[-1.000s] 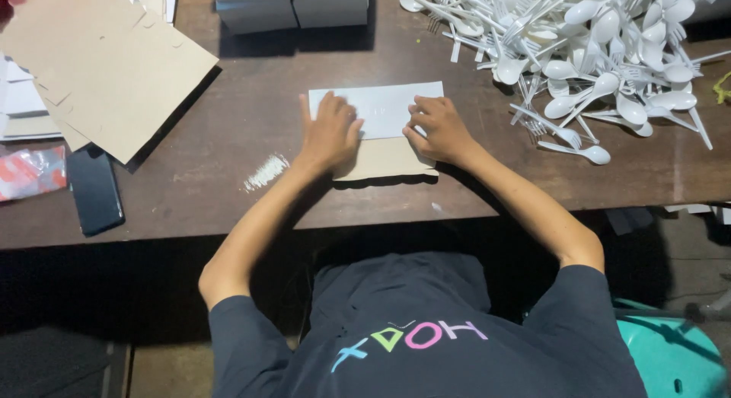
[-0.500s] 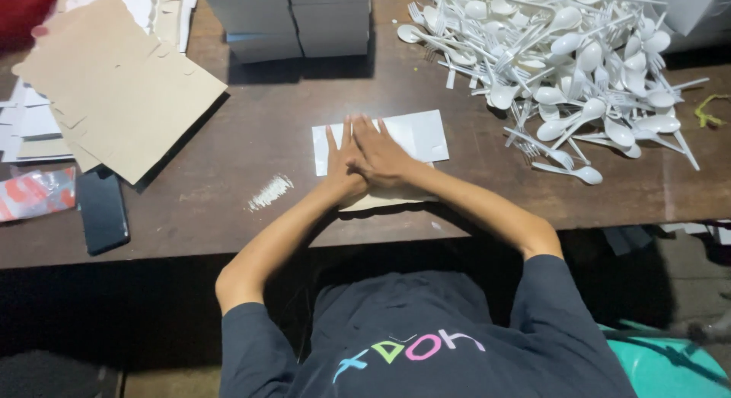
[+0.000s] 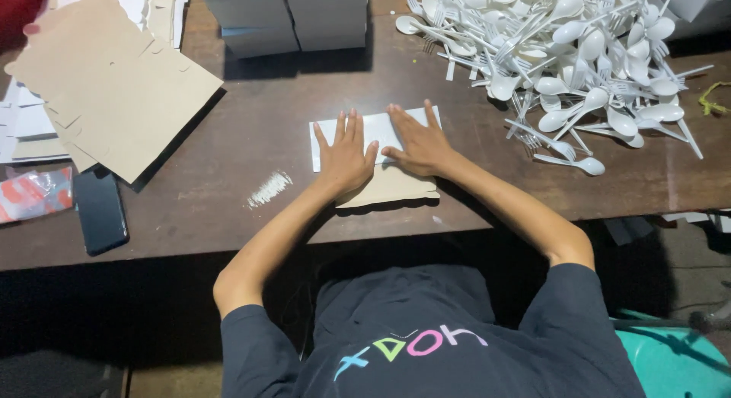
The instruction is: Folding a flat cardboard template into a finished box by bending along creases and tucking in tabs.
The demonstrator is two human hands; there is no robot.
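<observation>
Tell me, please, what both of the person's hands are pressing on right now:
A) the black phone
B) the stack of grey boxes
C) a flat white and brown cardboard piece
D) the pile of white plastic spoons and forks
C: the left hand and right hand lie flat, fingers spread, on the folded cardboard piece at the table's near edge, apart from the cutlery pile, phone and boxes.

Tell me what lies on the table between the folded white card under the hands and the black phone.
In the head view, between the white card and the black phone lies bare brown table, except for one small white scuff.
</observation>
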